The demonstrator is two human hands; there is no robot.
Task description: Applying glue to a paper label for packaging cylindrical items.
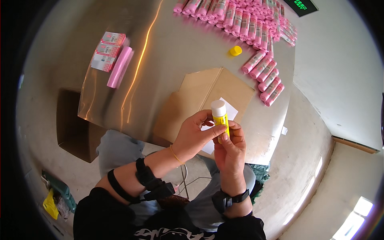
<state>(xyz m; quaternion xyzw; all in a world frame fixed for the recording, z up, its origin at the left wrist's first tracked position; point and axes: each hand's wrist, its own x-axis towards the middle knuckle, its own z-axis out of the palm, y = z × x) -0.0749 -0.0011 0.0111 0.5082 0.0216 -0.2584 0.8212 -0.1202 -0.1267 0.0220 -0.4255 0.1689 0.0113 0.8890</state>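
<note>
A glue stick [220, 120] with a yellow body and a white top end stands upright between my hands, above the cardboard. My left hand [195, 131] reaches in from the left, its thumb across the front of the yellow body and its fingers behind. Round the lower part of the stick my right hand [231, 150] is closed, thumb in front. Behind and below the hands, a white paper sheet [229, 108] lies on a flattened brown cardboard piece [199, 86], partly hidden. A yellow cap [235, 51] rests apart on the metal table [164, 52].
Many pink rolls [236, 20] are stacked at the far right, with several loose rolls [267, 76] nearer. Printed labels [107, 52] and a plain pink roll [119, 67] lie at the left. Below the table's left edge stands an open cardboard box [76, 124].
</note>
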